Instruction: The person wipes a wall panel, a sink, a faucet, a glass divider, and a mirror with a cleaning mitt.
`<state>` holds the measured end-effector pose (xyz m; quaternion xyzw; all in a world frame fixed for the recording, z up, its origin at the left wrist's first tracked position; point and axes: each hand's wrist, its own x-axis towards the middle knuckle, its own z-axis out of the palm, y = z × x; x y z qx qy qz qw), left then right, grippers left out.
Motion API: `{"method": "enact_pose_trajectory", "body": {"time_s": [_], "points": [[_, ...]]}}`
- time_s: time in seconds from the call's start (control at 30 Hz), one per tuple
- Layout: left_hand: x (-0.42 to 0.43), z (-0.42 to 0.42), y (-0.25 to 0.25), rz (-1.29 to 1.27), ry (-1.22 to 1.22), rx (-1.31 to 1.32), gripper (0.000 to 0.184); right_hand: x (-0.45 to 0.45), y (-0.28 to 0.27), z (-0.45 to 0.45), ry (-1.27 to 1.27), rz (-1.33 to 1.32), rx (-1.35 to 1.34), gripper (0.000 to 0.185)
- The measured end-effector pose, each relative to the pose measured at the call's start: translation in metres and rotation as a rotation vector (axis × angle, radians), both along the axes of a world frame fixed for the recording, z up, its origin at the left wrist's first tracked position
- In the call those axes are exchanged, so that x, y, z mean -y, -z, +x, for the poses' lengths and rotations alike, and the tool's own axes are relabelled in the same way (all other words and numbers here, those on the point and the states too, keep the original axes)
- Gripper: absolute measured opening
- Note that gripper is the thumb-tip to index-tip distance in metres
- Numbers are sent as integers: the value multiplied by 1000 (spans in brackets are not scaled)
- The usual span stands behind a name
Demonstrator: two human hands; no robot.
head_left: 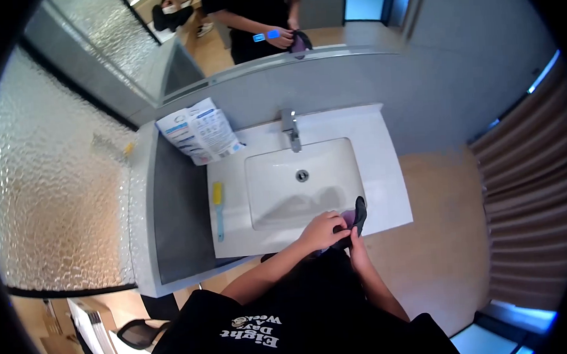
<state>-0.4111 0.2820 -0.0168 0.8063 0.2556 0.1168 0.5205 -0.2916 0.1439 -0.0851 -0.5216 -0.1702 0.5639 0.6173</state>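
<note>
A small black-and-purple item, which looks like a slipper (360,214), is held up over the front right edge of the sink. My left hand (323,231) pinches its near side, with the fingers curled onto the purple part. From below and to the right, my right hand (357,245) grips the black part with the thumb against it. Both hands are closed, and parts of the item are hidden behind the fingers. The white sink basin (264,178) lies just beyond, with shadows of the hands on its floor.
A chrome faucet (291,130) stands behind the basin. On the white counter (386,171) lie a brush with yellow bristles and a blue handle (218,209) and a white printed pouch (201,133), both left of the basin. A mirror (327,40) is above; a brown curtain (529,209) hangs right.
</note>
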Motion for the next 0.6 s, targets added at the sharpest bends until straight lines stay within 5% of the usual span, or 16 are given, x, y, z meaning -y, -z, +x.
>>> {"method": "enact_pose_trajectory", "body": {"time_s": [0.2,0.27,0.33,0.4,0.5,0.6], "points": [[12,53,-31,397,167,133,21,30,-14,-2,355,-122,82,65],[24,74,-64,164,343,-68,19,44,-34,-2,640,-188,356,66],[37,83,-73,-31,296,43,18,54,-46,4,749,-287,577,64],[44,82,-69,-272,130,178,20,64,-40,23,835,-296,1371,59],[22,57,-22,-446,24,116,39,46,-60,42,466,-393,1607,55],[0,2,56,-185,-167,-139,44,-2,-9,51,62,-174,1631,60]]}}
